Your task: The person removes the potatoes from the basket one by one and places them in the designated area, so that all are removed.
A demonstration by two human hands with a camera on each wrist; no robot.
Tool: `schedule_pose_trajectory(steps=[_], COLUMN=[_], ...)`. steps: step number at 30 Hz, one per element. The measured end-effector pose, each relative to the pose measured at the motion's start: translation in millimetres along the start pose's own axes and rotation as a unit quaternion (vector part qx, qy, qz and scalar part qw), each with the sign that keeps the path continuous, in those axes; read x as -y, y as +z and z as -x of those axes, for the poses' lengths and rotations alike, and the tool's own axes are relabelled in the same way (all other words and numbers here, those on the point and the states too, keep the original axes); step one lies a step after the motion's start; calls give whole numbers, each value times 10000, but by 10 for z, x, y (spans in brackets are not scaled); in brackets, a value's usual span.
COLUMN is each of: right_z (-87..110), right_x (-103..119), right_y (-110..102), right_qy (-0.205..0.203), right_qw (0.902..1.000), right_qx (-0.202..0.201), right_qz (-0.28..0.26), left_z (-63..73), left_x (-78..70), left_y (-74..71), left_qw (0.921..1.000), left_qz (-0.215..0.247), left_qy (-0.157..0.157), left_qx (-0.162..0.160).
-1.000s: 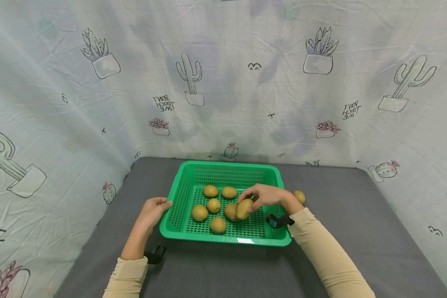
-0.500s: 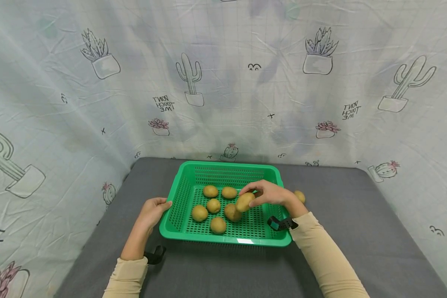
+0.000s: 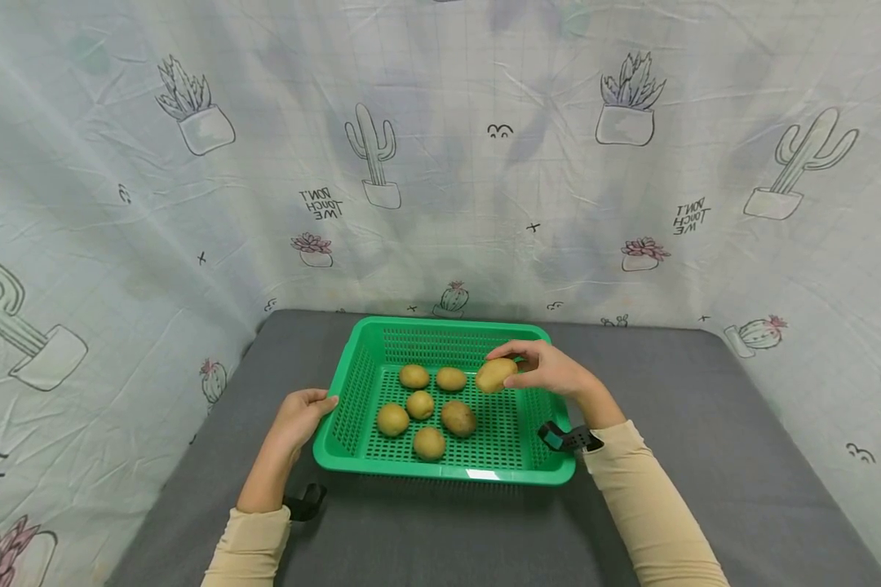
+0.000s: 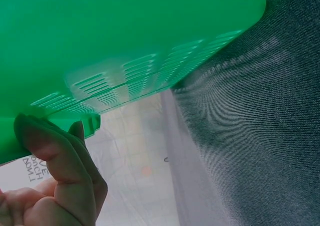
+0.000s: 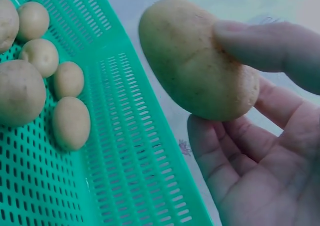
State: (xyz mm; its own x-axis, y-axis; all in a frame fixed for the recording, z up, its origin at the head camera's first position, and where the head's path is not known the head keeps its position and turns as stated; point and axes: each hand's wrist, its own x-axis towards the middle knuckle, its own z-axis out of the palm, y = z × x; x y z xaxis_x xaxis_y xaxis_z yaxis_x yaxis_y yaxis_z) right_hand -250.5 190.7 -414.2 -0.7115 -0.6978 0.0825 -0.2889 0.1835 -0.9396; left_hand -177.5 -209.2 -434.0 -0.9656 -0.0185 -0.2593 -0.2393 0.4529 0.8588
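My left hand [image 3: 298, 417] grips the left rim of a green plastic basket [image 3: 440, 471], thumb on top. In the left wrist view its curled fingers [image 4: 70, 168] press up under the rim. My right hand [image 3: 546, 368] pinches a yellow-brown potato [image 3: 496, 375] between thumb and fingertips, above the right part of the basket. Close up in the right wrist view, the held potato [image 5: 195, 60] is oval with a few small specks. Several more potatoes lie apart on the basket floor, the nearest to the right hand being a browner potato [image 3: 458, 418].
The basket stands on a grey cloth-covered table [image 3: 426, 538]. Behind and beside it hangs a pale curtain [image 3: 440, 179] with cactus drawings. Black straps circle both wrists.
My right hand has raised its potato from beside the browner one, moving up and right. A potato on the table right of the basket is now hidden behind that hand. The left hand stays put.
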Motion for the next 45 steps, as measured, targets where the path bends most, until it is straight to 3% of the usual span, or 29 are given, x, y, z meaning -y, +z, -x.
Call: schedule_pose_trajectory(steps=[11,17,21,28,36,45], right_z=[175,290,388,549,707,813], right_x=[-9,-53,-86,-181,-333,-461], right_y=[-105,-179,-215,-263,-265,-217], right_qy=[-166,-574,-633,-618,-290,0], right_qw=[9962,9913,9859,9737,9573,9240], right_qx=[-808,-1165,-1537,-2171,-2874,-3813], right_qz=[-267,-191,-186,-314,-95,282], left_z=[7,11,16,24,19,27], left_x=[2,-3,-9,-15,-17,-22], left_y=[6,3,3,2,-2,7], left_qw=[10000,10000,10000,10000,10000,10000], left_qz=[-76,-80,-80,-65,-78,-31], left_qy=[12,11,0,35,33,53], left_qx=[-17,-7,15,12,9,-6])
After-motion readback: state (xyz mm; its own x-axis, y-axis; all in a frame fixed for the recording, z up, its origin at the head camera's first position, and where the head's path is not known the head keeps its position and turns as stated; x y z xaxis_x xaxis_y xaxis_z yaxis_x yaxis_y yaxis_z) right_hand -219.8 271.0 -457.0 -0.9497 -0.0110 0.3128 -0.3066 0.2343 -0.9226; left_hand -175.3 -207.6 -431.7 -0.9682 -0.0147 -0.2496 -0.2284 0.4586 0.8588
